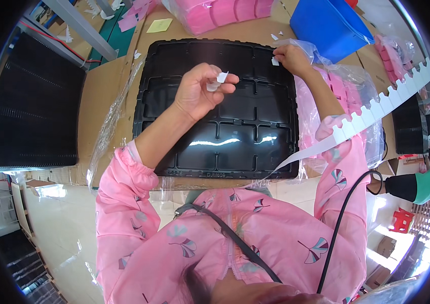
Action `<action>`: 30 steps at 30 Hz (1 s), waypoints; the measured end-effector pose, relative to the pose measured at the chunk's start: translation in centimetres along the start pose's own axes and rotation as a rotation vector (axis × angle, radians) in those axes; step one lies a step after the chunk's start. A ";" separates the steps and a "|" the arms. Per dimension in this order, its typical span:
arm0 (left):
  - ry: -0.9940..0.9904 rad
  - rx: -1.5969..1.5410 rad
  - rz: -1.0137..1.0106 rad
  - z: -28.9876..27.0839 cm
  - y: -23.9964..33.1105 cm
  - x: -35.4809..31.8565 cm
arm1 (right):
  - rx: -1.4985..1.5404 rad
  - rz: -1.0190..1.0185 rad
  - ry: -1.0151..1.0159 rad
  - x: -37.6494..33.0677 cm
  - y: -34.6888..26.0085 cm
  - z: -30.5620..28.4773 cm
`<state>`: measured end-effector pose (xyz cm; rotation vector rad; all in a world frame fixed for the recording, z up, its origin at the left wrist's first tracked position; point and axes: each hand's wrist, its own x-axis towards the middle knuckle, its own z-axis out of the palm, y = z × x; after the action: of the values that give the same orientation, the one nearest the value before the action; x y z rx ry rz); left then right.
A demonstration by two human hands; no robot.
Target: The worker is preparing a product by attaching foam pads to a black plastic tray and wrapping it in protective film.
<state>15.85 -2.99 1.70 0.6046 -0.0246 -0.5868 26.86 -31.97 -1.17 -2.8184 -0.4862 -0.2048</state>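
Note:
A black plastic tray (pixel 215 109) with shallow ridged compartments lies in front of me. Above its left middle, my left hand (pixel 201 92) is closed, with small white paper-like pieces (pixel 222 77) between its fingers. My right hand (pixel 294 60) reaches to the tray's far right corner, its fingertips pinched at another small white piece (pixel 275 61). I cannot tell whether that piece touches the tray. A long white strip (pixel 367 117) with a notched edge crosses my right sleeve, its pointed end near the tray's near right corner.
Clear plastic film (pixel 116 121) runs along the tray's left side. Stacked black trays (pixel 35 101) stand at far left. A blue bin (pixel 329 30) and a bagged pink stack (pixel 222 12) are at the back. More pink pieces (pixel 334 86) in film lie right of the tray.

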 end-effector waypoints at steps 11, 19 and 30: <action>0.104 0.060 -0.038 -0.7 -2.4 0.2 | -0.022 -0.109 -0.165 1.1 -0.4 -1.4; 0.118 0.156 -0.020 -0.6 -2.3 0.1 | -0.159 -0.178 -0.153 1.2 -0.5 -1.1; 0.127 0.187 -0.021 -0.8 -2.5 -0.1 | 0.043 -0.082 -0.070 -0.3 -0.5 -1.5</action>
<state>14.59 -4.18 -0.25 0.8234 0.0468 -0.5687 26.26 -32.03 0.31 -2.7733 -0.6155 -0.1106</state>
